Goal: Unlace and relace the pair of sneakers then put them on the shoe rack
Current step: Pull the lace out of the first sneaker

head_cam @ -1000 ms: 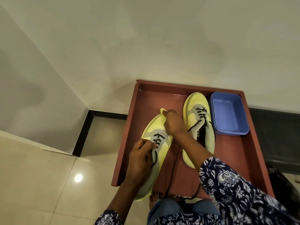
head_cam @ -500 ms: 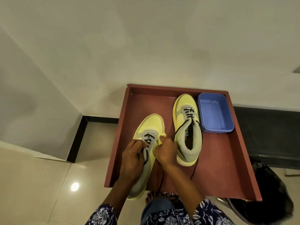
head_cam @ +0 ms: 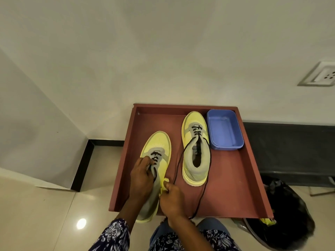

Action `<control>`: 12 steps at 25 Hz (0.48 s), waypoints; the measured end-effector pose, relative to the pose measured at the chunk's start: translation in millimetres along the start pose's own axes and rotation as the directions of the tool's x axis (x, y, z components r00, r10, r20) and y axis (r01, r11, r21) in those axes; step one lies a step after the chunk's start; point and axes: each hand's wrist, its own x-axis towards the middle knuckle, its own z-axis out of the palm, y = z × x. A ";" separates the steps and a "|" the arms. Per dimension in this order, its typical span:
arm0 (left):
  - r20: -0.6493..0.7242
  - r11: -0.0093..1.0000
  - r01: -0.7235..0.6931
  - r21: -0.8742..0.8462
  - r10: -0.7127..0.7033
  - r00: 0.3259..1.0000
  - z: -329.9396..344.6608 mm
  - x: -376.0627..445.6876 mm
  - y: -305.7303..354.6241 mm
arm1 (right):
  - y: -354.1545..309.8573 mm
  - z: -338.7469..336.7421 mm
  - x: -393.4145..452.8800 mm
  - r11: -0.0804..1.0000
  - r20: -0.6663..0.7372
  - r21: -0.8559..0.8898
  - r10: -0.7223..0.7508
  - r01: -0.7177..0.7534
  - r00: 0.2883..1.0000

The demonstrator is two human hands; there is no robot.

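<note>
**Still mid-lacing: both sneakers half done, rack step not begun**

Plainly, the work is somewhere in the middle. The near sneaker (head_cam: 156,171) lies on the red tray (head_cam: 233,180), its heel hanging over the front edge. Its black lace (head_cam: 155,157) crosses only the lower eyelets. The left hand (head_cam: 142,176) is curled over the tongue area, fingers pinching the lace there. The right hand (head_cam: 171,197) is closed around a small yellow tab or flap at the shoe's side; exactly what it is, I cannot tell.

The far sneaker (head_cam: 195,149) stands further back, just beside a blue tub (head_cam: 224,130). It too is laced only low down, and its loose lace (head_cam: 199,200) trails across the tray and off the front. So neither shoe looks finished, and whether this is unlacing or relacing cannot be judged. No shoe rack is in view, unless the tray is its top.

The uppers are pale yellow with a perforated toe, grey soft-looking collars and tongue, and thick pale soles. The laces are thin, dark and limp. The tray is flat, with low raised rims on three sides; the tub is smooth, rounded plastic. The floor (head_cam: 45,214) is glossy tile.
</note>
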 end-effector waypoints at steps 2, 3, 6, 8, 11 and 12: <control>0.039 0.997 -0.056 0.053 0.054 0.998 -3.4 1.5 5.6 | 0.9 -5.5 1.1 1.000 0.019 0.010 0.011 -0.011 1.000; 0.058 0.994 -0.076 0.074 0.072 0.996 -5.1 2.1 9.0 | -0.4 -10.5 1.0 1.000 0.016 0.019 0.002 -0.002 1.000; 0.060 0.990 -0.091 0.107 0.084 0.995 -7.4 6.0 12.4 | -11.0 -28.5 -2.3 0.997 0.007 0.031 -0.067 0.067 0.998; 0.048 0.990 -0.089 0.110 0.084 0.995 -9.0 9.1 14.6 | -19.4 -39.1 -5.5 0.993 0.008 0.045 -0.113 0.112 0.994; 0.055 0.981 -0.150 0.127 0.144 0.988 -17.7 18.7 20.9 | -30.4 -55.1 -10.2 0.980 -0.045 0.094 -0.171 0.175 0.984; 0.065 0.973 -0.181 0.146 0.173 0.983 -23.2 23.6 23.1 | -34.7 -60.0 -9.8 0.974 -0.079 0.125 -0.180 0.189 0.980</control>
